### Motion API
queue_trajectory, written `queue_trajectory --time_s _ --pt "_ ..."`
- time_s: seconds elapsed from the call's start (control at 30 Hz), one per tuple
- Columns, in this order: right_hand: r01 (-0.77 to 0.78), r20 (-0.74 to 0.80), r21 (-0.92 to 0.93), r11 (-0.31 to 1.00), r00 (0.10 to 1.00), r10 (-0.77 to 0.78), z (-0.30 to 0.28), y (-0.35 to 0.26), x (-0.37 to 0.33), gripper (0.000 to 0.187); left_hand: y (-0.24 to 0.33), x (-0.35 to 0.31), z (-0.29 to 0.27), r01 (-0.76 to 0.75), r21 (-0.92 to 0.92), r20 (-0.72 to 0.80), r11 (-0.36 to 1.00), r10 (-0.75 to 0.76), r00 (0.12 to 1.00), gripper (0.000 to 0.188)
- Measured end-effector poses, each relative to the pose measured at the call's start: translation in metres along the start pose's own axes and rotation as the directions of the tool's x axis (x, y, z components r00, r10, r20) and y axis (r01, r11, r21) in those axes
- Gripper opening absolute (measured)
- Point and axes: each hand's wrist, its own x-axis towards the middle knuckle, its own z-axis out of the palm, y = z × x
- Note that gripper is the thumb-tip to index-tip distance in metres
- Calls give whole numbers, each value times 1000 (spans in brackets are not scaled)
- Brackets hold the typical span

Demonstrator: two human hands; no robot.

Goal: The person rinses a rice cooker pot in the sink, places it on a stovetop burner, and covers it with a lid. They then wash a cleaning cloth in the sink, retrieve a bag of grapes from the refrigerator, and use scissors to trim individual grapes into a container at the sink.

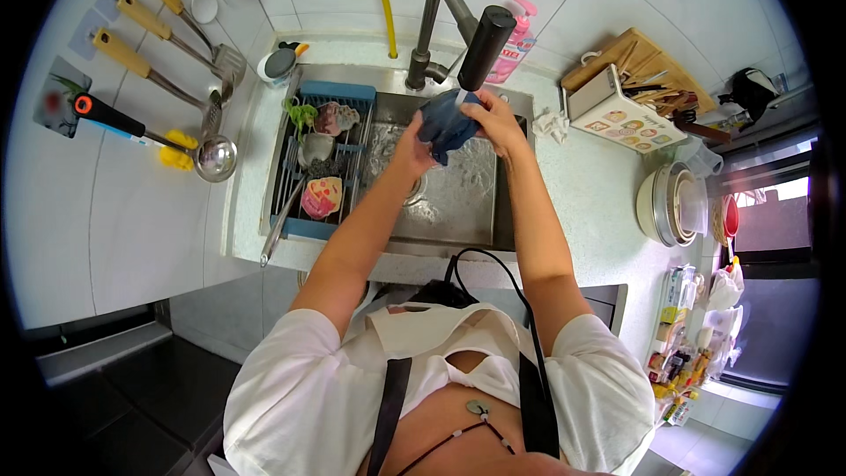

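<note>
Gripping dark blue cloth [448, 126] between left hand [411, 148] and right hand [499, 122], we've got the black spout [487, 48] just above them, presumably for wetting it.

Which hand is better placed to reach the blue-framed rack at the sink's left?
Left, probably: the left hand is nearer the blue-framed rack; the right hand is farther over and would likely have to reach across the other. Both hold the dark blue cloth near the black faucet head.
</note>
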Motion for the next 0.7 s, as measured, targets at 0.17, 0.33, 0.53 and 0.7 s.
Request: queue_trajectory --time_s 0.17,0.33,0.53,0.7 --pt "6 7 356 935 1000 -9 1 24 6 26 -11 -2 16 11 -192 63 981 1 998 41" --pt "86 -77 469 879 995 -56 16 12 -12 33 -9 2 16 -123 -220 65 968 141 988 37" --pt "265 -284 -324 908 888 -361 6 46 2 35 2 19 24 -208 -95 -87 974 200 976 37" --pt "359 -291 -315 878 845 -450 50 37 -29 47 13 29 24 -212 -73 -71 975 207 976 33"
